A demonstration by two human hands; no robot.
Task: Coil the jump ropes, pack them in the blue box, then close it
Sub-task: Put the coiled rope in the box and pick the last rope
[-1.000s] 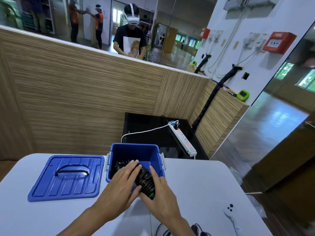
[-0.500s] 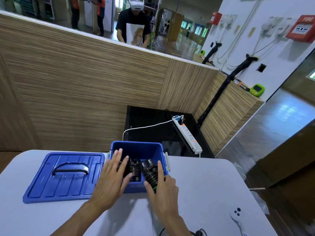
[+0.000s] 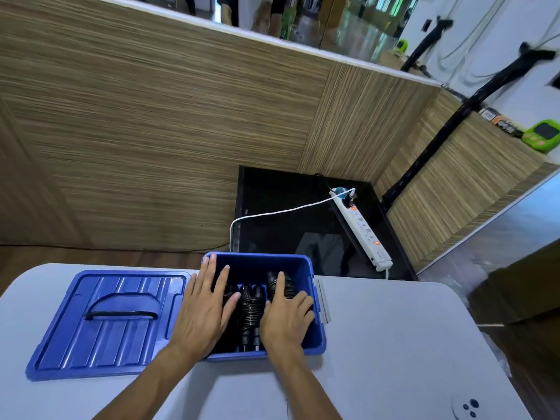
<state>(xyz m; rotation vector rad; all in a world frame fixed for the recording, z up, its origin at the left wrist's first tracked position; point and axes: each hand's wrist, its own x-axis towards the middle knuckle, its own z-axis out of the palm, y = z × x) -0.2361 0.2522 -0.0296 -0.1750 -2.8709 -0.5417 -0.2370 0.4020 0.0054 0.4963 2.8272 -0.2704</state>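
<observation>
Black coiled jump ropes (image 3: pixel 251 310) lie inside the open blue box (image 3: pixel 315 328) on the grey bench (image 3: pixel 394 344), both flat, straight-fingered hands, left hand (image 3: pixel 204 310) and right hand (image 3: pixel 286 316), pressing them, lid (image 3: pixel 106 319) just left.

The blue box (image 3: pixel 312 269) is moulded from smooth plastic with a slight sheen. Left of the box, the lid (image 3: pixel 100 325) is formed of the same blue plastic, ribbed on top. Inside the box, coiled jump ropes (image 3: pixel 251 310) are seen as glossy black cord. The table (image 3: pixel 394 344) beneath is finished matt grey. Behind the box, a panel (image 3: pixel 151 131) is faced in streaked wood grain.
</observation>
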